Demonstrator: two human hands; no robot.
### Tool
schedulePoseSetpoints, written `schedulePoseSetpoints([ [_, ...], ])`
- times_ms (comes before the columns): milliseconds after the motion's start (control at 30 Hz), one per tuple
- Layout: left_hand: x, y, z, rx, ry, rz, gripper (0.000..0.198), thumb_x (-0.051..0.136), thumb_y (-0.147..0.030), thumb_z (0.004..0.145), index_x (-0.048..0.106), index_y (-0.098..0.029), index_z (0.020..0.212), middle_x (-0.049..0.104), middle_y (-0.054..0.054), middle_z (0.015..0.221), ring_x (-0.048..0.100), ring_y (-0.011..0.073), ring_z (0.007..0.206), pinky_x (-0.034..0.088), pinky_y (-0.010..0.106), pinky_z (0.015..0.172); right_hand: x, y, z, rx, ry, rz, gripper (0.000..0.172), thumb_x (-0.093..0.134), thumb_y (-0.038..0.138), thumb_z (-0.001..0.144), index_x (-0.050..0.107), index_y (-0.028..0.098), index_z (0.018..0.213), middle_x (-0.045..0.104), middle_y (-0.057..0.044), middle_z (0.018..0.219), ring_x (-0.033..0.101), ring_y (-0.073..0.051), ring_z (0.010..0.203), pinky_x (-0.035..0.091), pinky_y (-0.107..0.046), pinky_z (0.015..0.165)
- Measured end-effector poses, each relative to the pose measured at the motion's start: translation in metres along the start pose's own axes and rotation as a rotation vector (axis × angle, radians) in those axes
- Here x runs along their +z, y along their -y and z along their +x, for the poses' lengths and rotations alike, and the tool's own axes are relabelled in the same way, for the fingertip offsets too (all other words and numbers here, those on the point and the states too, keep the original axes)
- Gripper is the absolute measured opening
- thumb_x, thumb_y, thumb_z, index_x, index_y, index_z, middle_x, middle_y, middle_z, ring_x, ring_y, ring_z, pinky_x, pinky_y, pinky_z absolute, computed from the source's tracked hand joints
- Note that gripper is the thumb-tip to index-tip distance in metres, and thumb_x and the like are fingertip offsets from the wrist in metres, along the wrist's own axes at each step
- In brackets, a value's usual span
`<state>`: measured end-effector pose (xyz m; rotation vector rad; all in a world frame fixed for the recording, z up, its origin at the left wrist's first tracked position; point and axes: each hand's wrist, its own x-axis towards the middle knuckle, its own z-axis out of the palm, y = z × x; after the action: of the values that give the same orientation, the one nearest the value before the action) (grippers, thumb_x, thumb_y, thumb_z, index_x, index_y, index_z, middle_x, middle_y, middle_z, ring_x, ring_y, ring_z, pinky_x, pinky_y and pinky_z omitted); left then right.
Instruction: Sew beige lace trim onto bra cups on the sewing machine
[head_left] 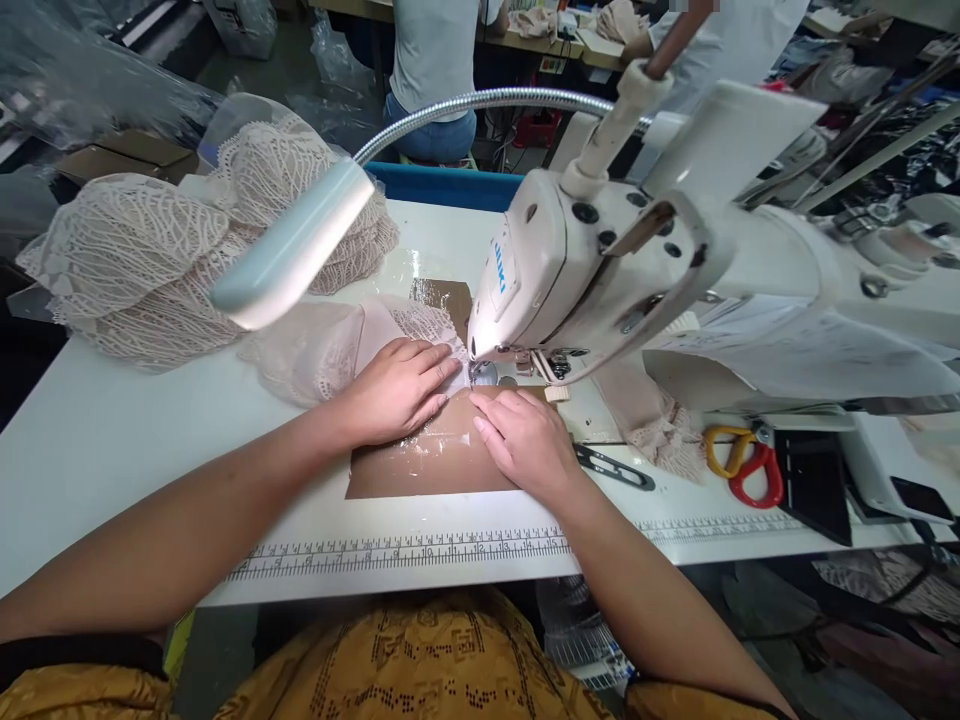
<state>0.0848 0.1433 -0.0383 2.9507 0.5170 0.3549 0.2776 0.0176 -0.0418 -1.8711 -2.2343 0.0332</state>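
Observation:
My left hand (401, 390) lies flat, fingers stretched out, on pale lace fabric (375, 335) just left of the needle area. The fabric runs leftward over the white table. My right hand (525, 435) is at the front of the needle, its thumb and forefinger pinched together at the fabric's edge; the bit between them is mostly hidden. Both hands rest over a brown taped sheet (427, 465). Close above the fingertips is the head of a white sewing machine (536, 265), with its presser foot (474, 372) down near the cloth.
A lamp (292, 245) on a bendy metal neck hangs over the left side. Behind it is a heap of lace (142, 260). Thread snips (615, 467), red and yellow scissors (750, 462) and a dark phone-like slab (812, 485) lie right. A printed ruler (450, 553) lines the front edge. Co-workers sit beyond.

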Motion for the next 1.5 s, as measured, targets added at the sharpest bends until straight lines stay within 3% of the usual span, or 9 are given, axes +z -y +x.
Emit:
schedulePoseSetpoints([
  [200, 0.004, 0.003, -0.002, -0.063, -0.043, -0.026, 0.054, 0.047, -0.045, 0.094, 0.053, -0.009, 0.134, 0.055, 0.019, 0.136, 0.052, 0.0339, 0.121, 0.042, 0.050, 0.101, -0.005, 0.001, 0.002, 0.012, 0.023, 0.054, 0.035, 0.049, 0.025, 0.094, 0.065, 0.017, 0.124, 0.070, -0.008, 0.094, 0.061, -0.023, 0.087, 0.046, -0.034, 0.080],
  [433, -0.004, 0.012, -0.004, -0.190, -0.130, -0.178, 0.029, 0.045, -0.022, 0.093, 0.071, -0.011, 0.102, 0.069, 0.015, 0.115, 0.061, 0.0282, 0.108, 0.050, 0.046, 0.094, -0.055, -0.006, -0.036, 0.096, 0.135, 0.047, 0.035, 0.047, 0.022, 0.093, 0.061, 0.017, 0.125, 0.068, -0.009, 0.116, 0.066, -0.021, 0.094, 0.051, -0.031, 0.074],
  [567, -0.034, -0.007, -0.025, -0.013, 0.070, -0.443, 0.024, 0.049, -0.020, 0.093, 0.072, -0.017, 0.096, 0.072, 0.008, 0.110, 0.065, 0.0190, 0.107, 0.053, 0.032, 0.093, -0.064, -0.031, -0.075, 0.170, 0.152, -0.158, 0.037, 0.048, 0.015, 0.088, 0.062, 0.014, 0.123, 0.068, -0.013, 0.115, 0.065, -0.026, 0.100, 0.053, -0.035, 0.079],
  [700, -0.058, -0.037, -0.048, 0.177, 0.349, -0.746, 0.031, 0.063, -0.027, 0.089, 0.066, -0.022, 0.119, 0.063, 0.008, 0.130, 0.057, 0.0199, 0.123, 0.048, 0.032, 0.103, -0.053, -0.050, -0.097, 0.167, 0.189, -0.276, 0.038, 0.048, 0.010, 0.085, 0.066, 0.013, 0.118, 0.068, -0.015, 0.114, 0.064, -0.028, 0.101, 0.052, -0.037, 0.087],
  [800, -0.063, -0.040, -0.055, 0.084, 0.266, -0.782, 0.039, 0.066, -0.031, 0.087, 0.063, -0.021, 0.125, 0.062, 0.010, 0.130, 0.057, 0.0216, 0.122, 0.047, 0.035, 0.105, -0.045, -0.053, -0.098, 0.155, 0.195, -0.320, 0.041, 0.047, 0.008, 0.084, 0.065, 0.012, 0.120, 0.067, -0.016, 0.113, 0.064, -0.028, 0.099, 0.052, -0.038, 0.087],
  [967, -0.059, -0.018, -0.039, -0.209, 0.071, -0.714, 0.051, 0.069, -0.042, 0.082, 0.061, -0.019, 0.127, 0.057, 0.011, 0.137, 0.051, 0.0254, 0.130, 0.041, 0.042, 0.111, -0.042, -0.052, -0.090, 0.183, 0.213, -0.318, 0.043, 0.044, 0.007, 0.085, 0.063, 0.007, 0.123, 0.068, -0.017, 0.106, 0.065, -0.028, 0.094, 0.052, -0.037, 0.082],
  [1167, -0.046, -0.007, -0.006, -0.378, 0.304, -0.784, 0.078, 0.074, -0.042, 0.074, 0.046, -0.014, 0.142, 0.058, 0.013, 0.136, 0.057, 0.0262, 0.121, 0.049, 0.035, 0.098, -0.046, -0.049, -0.090, 0.228, 0.055, -0.069, 0.045, 0.037, 0.013, 0.090, 0.057, 0.010, 0.130, 0.070, -0.013, 0.105, 0.067, -0.026, 0.092, 0.053, -0.035, 0.072],
  [1333, -0.040, -0.005, -0.001, -0.402, 0.355, -0.875, 0.051, 0.071, -0.038, 0.076, 0.064, -0.015, 0.120, 0.070, 0.006, 0.097, 0.066, 0.0183, 0.080, 0.049, 0.025, 0.065, -0.048, -0.029, -0.074, 0.217, -0.019, 0.387, 0.041, 0.039, 0.032, 0.098, 0.057, 0.021, 0.133, 0.070, -0.010, 0.113, 0.066, -0.024, 0.103, 0.054, -0.036, 0.084],
  [1500, -0.038, -0.010, -0.013, -0.480, 0.377, -1.258, 0.032, 0.075, -0.039, 0.075, 0.070, -0.013, 0.094, 0.069, 0.005, 0.088, 0.063, 0.0152, 0.075, 0.049, 0.024, 0.064, -0.040, -0.005, -0.040, 0.213, 0.072, 0.678, 0.042, 0.041, 0.041, 0.098, 0.062, 0.021, 0.129, 0.068, -0.009, 0.122, 0.062, -0.024, 0.114, 0.050, -0.042, 0.096],
])
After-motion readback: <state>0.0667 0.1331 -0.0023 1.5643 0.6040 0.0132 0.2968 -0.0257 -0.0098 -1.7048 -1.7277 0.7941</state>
